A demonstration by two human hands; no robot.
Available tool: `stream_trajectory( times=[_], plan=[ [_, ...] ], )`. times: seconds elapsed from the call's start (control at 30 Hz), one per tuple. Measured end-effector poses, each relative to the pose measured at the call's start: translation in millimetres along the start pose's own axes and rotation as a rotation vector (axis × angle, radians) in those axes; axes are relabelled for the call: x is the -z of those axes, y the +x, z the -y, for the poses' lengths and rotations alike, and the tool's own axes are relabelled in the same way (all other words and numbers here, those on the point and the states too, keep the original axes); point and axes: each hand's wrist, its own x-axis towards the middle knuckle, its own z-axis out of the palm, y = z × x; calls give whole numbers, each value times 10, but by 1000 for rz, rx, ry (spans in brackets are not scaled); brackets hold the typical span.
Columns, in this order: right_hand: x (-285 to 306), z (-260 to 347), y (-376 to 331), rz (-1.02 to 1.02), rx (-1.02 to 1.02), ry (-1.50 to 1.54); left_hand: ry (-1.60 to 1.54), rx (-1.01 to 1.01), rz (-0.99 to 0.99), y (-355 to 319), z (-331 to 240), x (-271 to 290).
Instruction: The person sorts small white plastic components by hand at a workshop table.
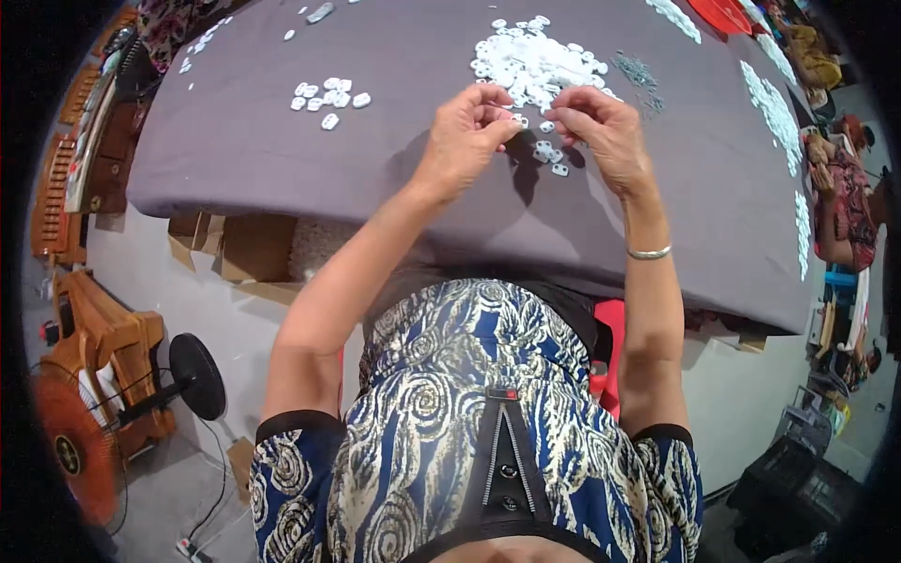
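Over the grey cloth-covered table, my left hand (466,131) pinches a small white plastic piece (521,121) between thumb and fingertips. My right hand (601,133) is close beside it, thumb and fingers pressed together; whatever they hold is too small or hidden to make out. Just beyond both hands lies a big heap of white oval plastic pieces (537,58). Below the fingers, between my hands, rests a little cluster of white pieces with dark holes (547,152). Right of the heap is a scatter of tiny grey metal parts (636,71), perhaps screws.
Another group of white pieces (330,98) lies to the left on the tablecloth (272,169). Rows of white pieces (775,114) run along the right edge, near a red tray (721,13). An orange fan (75,450) stands at lower left. Other people sit at far right.
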Motion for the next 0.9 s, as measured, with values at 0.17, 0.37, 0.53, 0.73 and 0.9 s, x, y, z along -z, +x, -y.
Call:
stream_trajectory(
  times=[0.17, 0.37, 0.53, 0.73, 0.9],
  plan=[
    [-7, -54, 7, 26, 3, -32, 105, -61, -37, 16, 142, -116],
    [-86, -15, -30, 42, 57, -128, 143, -111, -24, -7, 232, -80],
    [-146, -79, -28, 57, 43, -154, 189, -142, -9, -19, 253, -65],
    [-160, -93, -15, 93, 84, -231, 219, -139, 9, -20, 252, -58],
    [-147, -82, -17, 106, 66, -225, 254, -150, 11, -19, 245, -55]
  ],
)
